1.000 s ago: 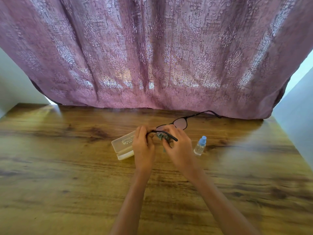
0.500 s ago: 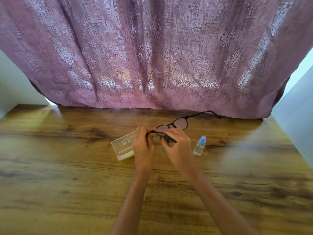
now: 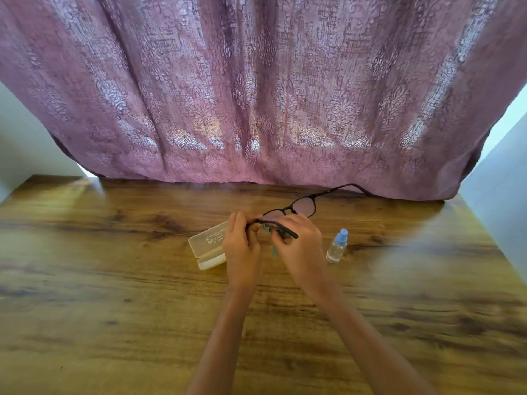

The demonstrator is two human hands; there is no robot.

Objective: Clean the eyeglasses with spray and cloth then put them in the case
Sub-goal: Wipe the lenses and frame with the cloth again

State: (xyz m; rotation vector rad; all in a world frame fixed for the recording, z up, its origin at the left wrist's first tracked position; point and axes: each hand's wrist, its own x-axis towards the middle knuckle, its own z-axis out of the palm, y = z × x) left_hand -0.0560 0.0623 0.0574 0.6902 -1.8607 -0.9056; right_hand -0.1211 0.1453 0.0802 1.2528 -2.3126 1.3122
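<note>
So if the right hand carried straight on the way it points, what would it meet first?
Most likely the left hand: the right hand angles forward and leftward, and both grip the eyeglasses close together. Beyond it lies the case, lower down, though depth is unclear.

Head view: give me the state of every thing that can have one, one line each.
eyeglasses: off the table, temples unfolded, held in both hands.
cloth: mostly hidden, pinched against the eyeglasses.
case: shut, lying on the table.
spray bottle: upright on the table, blue top on, untouched.
left hand: grips the eyeglasses' frame.
right hand: pinches the cloth.
</note>
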